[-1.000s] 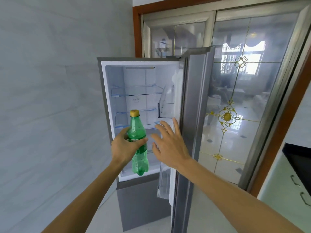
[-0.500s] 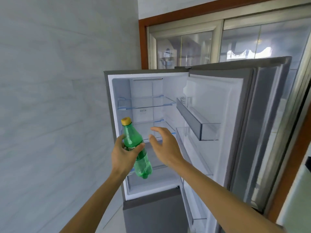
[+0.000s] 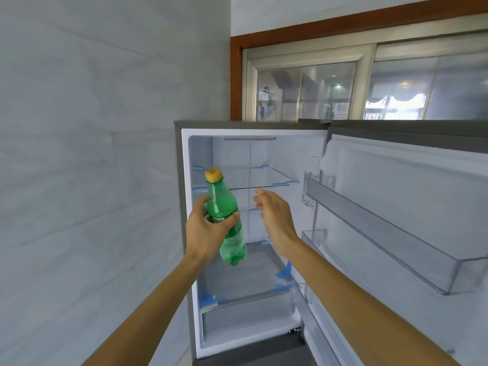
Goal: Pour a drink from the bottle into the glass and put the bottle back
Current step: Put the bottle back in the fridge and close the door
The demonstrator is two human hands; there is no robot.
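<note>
Two bare arms, that's all you get of the person

The left hand (image 3: 204, 228) and right hand (image 3: 274, 210) are uncovered, and so are the left forearm (image 3: 148, 307) and right forearm (image 3: 356, 294) down to the bottom edge (plain skin throughout, slim wrists, lean build).

left arm extended forward | left hand (image 3: 206, 229) thumb and fingers curled round bottle (image 3: 220, 196) | right arm extended forward | right hand (image 3: 274, 215) fingers relaxed, slightly apart, palm turned leftward
</note>
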